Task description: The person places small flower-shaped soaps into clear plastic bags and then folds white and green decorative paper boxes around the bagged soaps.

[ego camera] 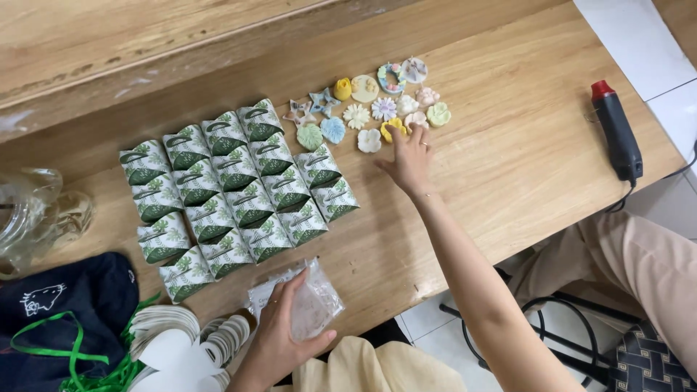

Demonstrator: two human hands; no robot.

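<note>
right hand: stretched out across the desk, palm down, fingers spread and apart, gripping nothing; fingertips rest on the near edge of the cluster of small moulded pieces.
nearest piece: yellow flower-shaped piece, right at the index/middle fingertips, touching or nearly so; cannot tell which.
direction from fingers: the cluster lies straight ahead of the fingertips, further from the body and slightly left; white flower piece sits just left of the hand, green round piece just right and beyond.
cluster layout: flat, loosely in rows, long axis runs left-right across the desk, roughly crosswise to the reaching forearm.
left hand: close to the body at the near desk edge, fingers curled and clamped on a clear plastic bag, thumb on top.
which hand is nearer: right hand is at the pieces; left hand is well apart from them, with the boxes between.
boxes: block of green-and-white leaf-print gift boxes, packed edge to edge in slanted rows, left of the right hand, beyond the bag.
other items: stack of white paper cut-outs beside the left wrist; dark bag with green ribbon at lower left; black heat gun with red tip well apart on the right end of the desk; crumpled clear plastic at far left.
</note>
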